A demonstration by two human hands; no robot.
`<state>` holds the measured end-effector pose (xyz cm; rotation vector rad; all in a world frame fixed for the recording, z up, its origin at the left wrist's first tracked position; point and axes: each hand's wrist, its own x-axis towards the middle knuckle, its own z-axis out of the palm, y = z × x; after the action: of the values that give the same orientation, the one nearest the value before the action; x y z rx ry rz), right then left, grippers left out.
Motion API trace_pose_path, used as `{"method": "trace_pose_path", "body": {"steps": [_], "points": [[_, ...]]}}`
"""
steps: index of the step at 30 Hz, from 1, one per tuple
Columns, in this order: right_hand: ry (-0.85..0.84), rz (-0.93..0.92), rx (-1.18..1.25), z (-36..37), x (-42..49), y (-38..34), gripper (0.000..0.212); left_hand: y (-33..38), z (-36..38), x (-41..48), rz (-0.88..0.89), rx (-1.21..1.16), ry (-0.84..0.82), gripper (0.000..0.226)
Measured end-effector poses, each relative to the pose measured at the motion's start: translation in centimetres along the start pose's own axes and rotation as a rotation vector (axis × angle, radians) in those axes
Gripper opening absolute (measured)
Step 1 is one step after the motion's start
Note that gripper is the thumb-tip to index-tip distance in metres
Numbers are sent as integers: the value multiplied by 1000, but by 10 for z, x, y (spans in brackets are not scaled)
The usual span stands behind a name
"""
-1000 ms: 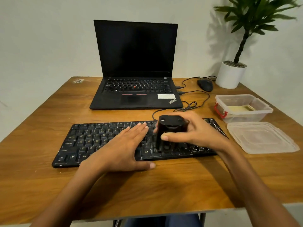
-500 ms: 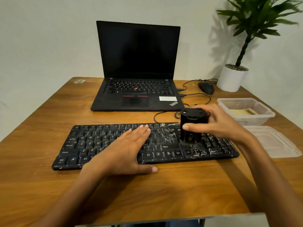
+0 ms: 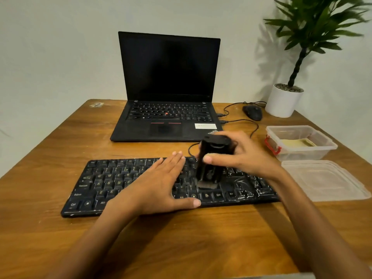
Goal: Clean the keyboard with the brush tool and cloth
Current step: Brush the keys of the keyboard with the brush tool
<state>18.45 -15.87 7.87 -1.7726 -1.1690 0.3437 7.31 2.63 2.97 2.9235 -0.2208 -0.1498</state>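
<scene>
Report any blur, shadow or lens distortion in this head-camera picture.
Head view: motion blur smears the brush tool and the right hand holding it, and the leaves of the plant look soft. Head view: the plant throws a soft shadow on the wall; the laptop screen is dark, no glare. Head view: the wide-angle lens splays the side edges of the table.

keyboard (image 3: 141, 182) black, white streaks at its 3 o'clock end | brush tool (image 3: 211, 160) black | laptop (image 3: 169, 85) black, red dot | desk (image 3: 181, 238) brown woodgrain | pot (image 3: 281, 103) white
</scene>
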Motion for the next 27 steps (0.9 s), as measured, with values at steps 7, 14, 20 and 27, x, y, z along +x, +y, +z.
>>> {"method": "trace_pose_path", "body": {"steps": [7,14,20,27], "points": [[106,23,-48,-7,32,18,40,-1,5,-2,-27,25,-22,104],[90,22,-52,5,41,23,33,-2,6,-2,-31,33,-22,105],[-53,-21,-21,7,36,20,22,-2,6,-2,-24,46,-5,104],[82,-17,-46,5,45,19,18,-1,6,-4,-18,53,-3,104]]}}
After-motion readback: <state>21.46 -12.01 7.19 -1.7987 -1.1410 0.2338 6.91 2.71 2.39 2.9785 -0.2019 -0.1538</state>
